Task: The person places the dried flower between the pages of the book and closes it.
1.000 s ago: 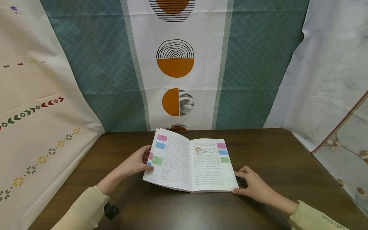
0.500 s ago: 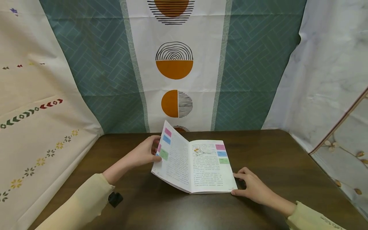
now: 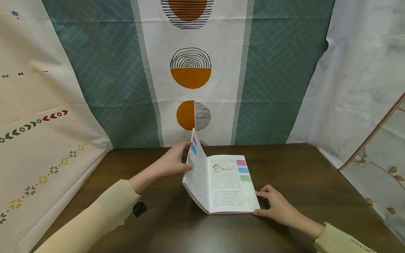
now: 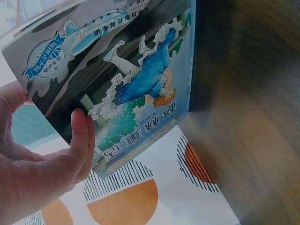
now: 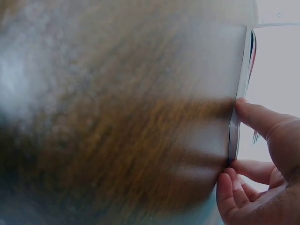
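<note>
An open book (image 3: 226,186) lies on the dark wooden table, its right half flat. Its left half is lifted steeply, the page showing pink, blue and green boxes. My left hand (image 3: 175,160) grips the outer edge of that raised half, thumb on the page side. In the left wrist view the illustrated cover (image 4: 136,79) faces the camera, and fingers (image 4: 80,136) of the left hand lie against it. At the lower right corner, my right hand (image 3: 276,207) holds the book's edge between thumb and fingers. The right wrist view shows the thumb (image 5: 262,117) touching that thin edge.
The brown table (image 3: 152,228) stretches around the book. A green and white patterned cloth (image 3: 218,70) hangs behind it. Cream cloth (image 3: 41,140) borders the left side, and pale marbled cloth (image 3: 357,88) the right. A small black object (image 3: 139,209) sits by the left cuff.
My left hand has moved right and up, swinging the book's left half from nearly flat to steeply raised. The right hand has stayed at the lower right corner.
</note>
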Demonstrator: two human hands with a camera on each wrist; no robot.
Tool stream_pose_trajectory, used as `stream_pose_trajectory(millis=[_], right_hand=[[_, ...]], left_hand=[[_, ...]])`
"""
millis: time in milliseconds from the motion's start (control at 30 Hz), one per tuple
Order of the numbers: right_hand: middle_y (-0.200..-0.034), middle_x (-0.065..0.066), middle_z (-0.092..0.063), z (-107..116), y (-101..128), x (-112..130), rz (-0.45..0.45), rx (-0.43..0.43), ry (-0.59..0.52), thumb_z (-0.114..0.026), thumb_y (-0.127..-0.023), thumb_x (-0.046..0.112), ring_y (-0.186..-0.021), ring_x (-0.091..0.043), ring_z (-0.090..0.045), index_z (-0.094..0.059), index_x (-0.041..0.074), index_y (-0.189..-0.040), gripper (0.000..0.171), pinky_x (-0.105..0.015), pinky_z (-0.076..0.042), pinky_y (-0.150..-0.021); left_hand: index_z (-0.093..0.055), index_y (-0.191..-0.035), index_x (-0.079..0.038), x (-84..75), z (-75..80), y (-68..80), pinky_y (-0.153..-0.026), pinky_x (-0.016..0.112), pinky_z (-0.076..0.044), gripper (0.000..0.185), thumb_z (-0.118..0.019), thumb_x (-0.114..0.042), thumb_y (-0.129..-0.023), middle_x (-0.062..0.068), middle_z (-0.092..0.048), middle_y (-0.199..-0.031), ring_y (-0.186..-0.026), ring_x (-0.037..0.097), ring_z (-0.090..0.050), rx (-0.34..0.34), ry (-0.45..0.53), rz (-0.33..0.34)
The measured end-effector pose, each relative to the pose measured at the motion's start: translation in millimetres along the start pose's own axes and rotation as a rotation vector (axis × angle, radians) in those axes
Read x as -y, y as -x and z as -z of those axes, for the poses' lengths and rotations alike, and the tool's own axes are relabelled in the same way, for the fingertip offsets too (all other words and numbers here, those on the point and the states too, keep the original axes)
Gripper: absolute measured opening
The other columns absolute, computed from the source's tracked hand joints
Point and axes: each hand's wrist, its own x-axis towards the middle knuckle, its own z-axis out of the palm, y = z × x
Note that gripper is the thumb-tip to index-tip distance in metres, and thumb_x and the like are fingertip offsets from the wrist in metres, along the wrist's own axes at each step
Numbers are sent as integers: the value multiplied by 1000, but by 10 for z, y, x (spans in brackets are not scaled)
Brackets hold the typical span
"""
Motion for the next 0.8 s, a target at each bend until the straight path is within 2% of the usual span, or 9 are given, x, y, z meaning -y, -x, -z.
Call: stream_pose_trajectory(millis=[133, 267, 433, 567, 700, 800], right_hand=[[-108, -1, -55, -7, 2, -7, -2, -3, -5, -87, -72, 39, -94, -13, -53, -64, -3, -127, 73, -21, -41, -70], [-109, -1, -55, -11, -3, -15, -2, -7, -3, -86, -73, 38, -90, -11, -51, -63, -4, -127, 73, -20, -38, -68], [-111, -2, -55, -21, -10, -24, -7, -4, 8, -85, -73, 38, -85, -10, -46, -62, -5, -128, 73, -20, -36, -67], [-112, -2, -56, -27, -6, -25, -9, -13, 18, -85, -73, 39, -85, -10, -46, -63, -4, -128, 73, -21, -36, -68], [-112, -1, -55, -32, 0, -28, -12, -19, 25, -86, -73, 39, -86, -9, -46, -63, -4, -128, 73, -21, -36, -69], [-112, -1, -55, -32, 5, -37, -3, -21, 17, -85, -74, 40, -86, -9, -45, -62, -4, -128, 73, -20, -36, -69]], left_hand=[[-48, -135, 1, -56, -22, -68, -92, 39, -56, 60, -70, -9, -80, 20, -42, -131, -108, 31, -62, 17, -32, 0], [-60, -118, -4, -103, -14, -122, -87, 33, -55, 38, -71, -12, -82, 17, -40, -130, -100, 24, -64, 48, -59, -44], [-65, -113, -7, -122, 24, -193, -87, 32, -52, 25, -64, -18, -90, 14, -43, -130, -98, 21, -60, 94, -122, -133], [-65, -112, -11, -107, 48, -276, -90, 34, -53, 21, -56, -13, -94, 13, -46, -128, -103, 23, -59, 135, -165, -200], [-66, -108, -15, -99, 36, -385, -91, 31, -54, 16, -60, -9, -94, 11, -48, -122, -102, 20, -56, 153, -244, -305], [-66, -106, -17, -115, 14, -481, -87, 27, -53, 14, -65, -10, -94, 10, -47, -118, -96, 17, -53, 156, -296, -394]])
